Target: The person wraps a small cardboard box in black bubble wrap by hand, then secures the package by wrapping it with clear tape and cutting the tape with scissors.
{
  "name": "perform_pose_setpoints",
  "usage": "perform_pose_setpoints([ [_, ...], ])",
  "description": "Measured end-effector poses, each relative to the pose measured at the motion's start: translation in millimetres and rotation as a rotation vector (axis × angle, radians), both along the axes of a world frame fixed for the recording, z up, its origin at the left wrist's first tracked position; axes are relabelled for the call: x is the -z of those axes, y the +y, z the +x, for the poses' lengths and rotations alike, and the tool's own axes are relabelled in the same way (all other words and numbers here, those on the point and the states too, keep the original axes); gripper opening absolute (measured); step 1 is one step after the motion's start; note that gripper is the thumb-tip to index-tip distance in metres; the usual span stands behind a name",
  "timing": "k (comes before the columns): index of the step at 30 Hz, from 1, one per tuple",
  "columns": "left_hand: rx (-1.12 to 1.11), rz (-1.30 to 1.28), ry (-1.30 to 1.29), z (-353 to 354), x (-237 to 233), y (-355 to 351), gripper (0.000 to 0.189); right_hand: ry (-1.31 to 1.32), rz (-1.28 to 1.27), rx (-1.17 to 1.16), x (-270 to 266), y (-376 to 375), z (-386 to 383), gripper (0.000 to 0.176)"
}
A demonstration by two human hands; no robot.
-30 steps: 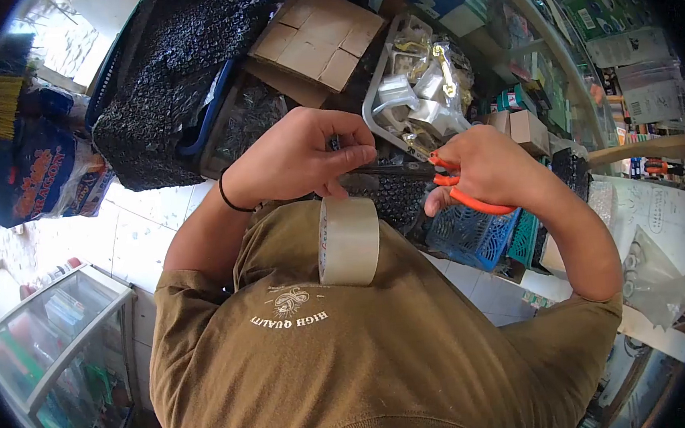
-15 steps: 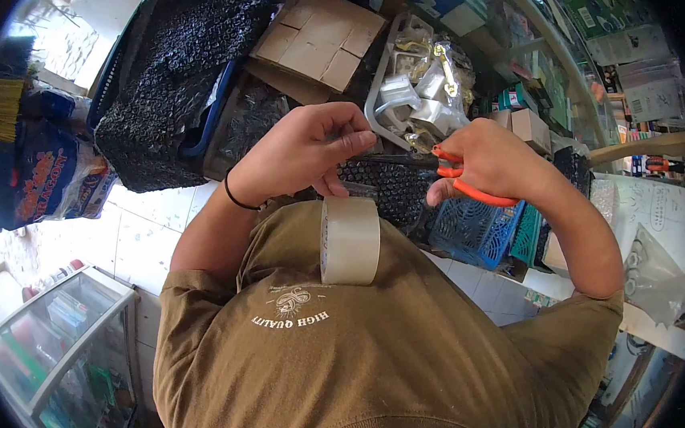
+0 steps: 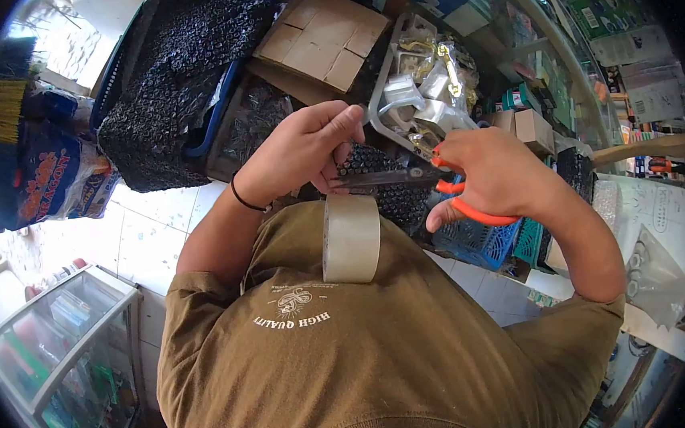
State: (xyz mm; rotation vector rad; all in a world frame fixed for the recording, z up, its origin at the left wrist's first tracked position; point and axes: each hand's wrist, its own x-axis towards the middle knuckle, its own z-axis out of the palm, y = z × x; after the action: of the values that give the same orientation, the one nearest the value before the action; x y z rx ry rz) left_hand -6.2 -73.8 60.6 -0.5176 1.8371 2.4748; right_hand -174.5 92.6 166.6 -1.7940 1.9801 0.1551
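Note:
My right hand [image 3: 480, 172] grips a pair of scissors [image 3: 384, 178] by its orange handles, fingers and thumb through the loops. The dark blades point left, their tips close to the lower fingers of my left hand [image 3: 305, 151]. Those left fingers are curled in, just above a wide roll of packing tape [image 3: 353, 241]. They seem to pinch the tape's clear end, though it hardly shows against the dark background. The roll stands on edge against the front of my brown shirt [image 3: 385, 347].
Ahead are a cardboard box [image 3: 325, 38], a basket covered in black bubble wrap [image 3: 175, 74] and a tray of bagged metal fittings [image 3: 433, 86]. Blue and green baskets [image 3: 481, 239] sit below my right hand. Glass display cases stand at lower left [image 3: 63, 340] and upper right.
The scissors have come down and turned, so their blades now show between my hands, just above the roll. My left hand has shifted slightly, its thumb higher. The roll stays against the shirt.

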Motion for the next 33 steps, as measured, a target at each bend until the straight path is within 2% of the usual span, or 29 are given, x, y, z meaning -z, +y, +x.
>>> perform_pose_setpoints([
  [4,-0.073,0.103,-0.056,7.2,5.6,1.3,0.041,-0.003,-0.105,0.095,-14.8,-5.3,-2.0,0.065],
  [6,-0.109,0.132,-0.015,11.5,16.2,0.0,0.042,0.163,0.131,0.218,-20.5,-11.2,-6.1,0.063],
  [7,-0.118,0.135,-0.012,13.8,19.0,0.0,0.042,0.168,0.132,0.209,-14.8,-11.0,-6.7,0.063],
  [9,-0.155,0.173,0.015,21.0,22.5,0.4,0.042,0.104,-0.023,0.368,12.8,-6.8,-8.9,0.06],
  [11,-0.184,0.154,0.043,30.3,22.8,0.5,0.041,0.044,-0.044,0.409,38.4,-10.9,-3.4,0.056],
  [13,-0.199,0.128,0.071,39.6,24.2,0.1,0.041,-0.152,0.057,0.502,63.4,-18.7,3.0,0.052],
  [14,-0.224,0.148,0.101,44.4,27.4,-0.6,0.041,-0.155,0.048,0.505,76.3,-24.0,7.5,0.052],
  [16,-0.242,0.164,0.131,51.2,31.4,1.2,0.042,-0.365,0.101,0.464,101.4,-36.9,18.7,0.047],
  [22,-0.39,0.168,0.181,65.4,36.0,7.8,0.045,-0.631,0.173,0.574,181.6,-84.7,57.1,0.041],
  [25,-0.436,0.18,0.17,70.1,36.6,9.0,0.046,-0.706,0.096,0.691,224.1,-102.0,70.3,0.039],
  [27,-0.445,0.179,0.166,72.7,34.6,8.8,0.047,-0.898,0.139,0.932,230.2,-114.2,76.7,0.038],
  [28,-0.45,0.179,0.161,73.4,34.1,8.5,0.048,-0.798,0.174,0.957,218.6,-119.2,82.1,0.039],
  [29,-0.454,0.179,0.162,73.6,34.5,8.6,0.048,-0.797,0.175,0.954,225.8,-123.0,84.3,0.039],
  [31,-0.463,0.165,0.177,73.3,37.0,9.4,0.051,-0.591,0.173,0.879,239.1,-128.9,87.9,0.04],
  [33,-0.455,0.142,0.212,72.6,44.0,8.7,0.052,-0.622,0.181,0.965,247.0,-129.4,87.8,0.04],
])
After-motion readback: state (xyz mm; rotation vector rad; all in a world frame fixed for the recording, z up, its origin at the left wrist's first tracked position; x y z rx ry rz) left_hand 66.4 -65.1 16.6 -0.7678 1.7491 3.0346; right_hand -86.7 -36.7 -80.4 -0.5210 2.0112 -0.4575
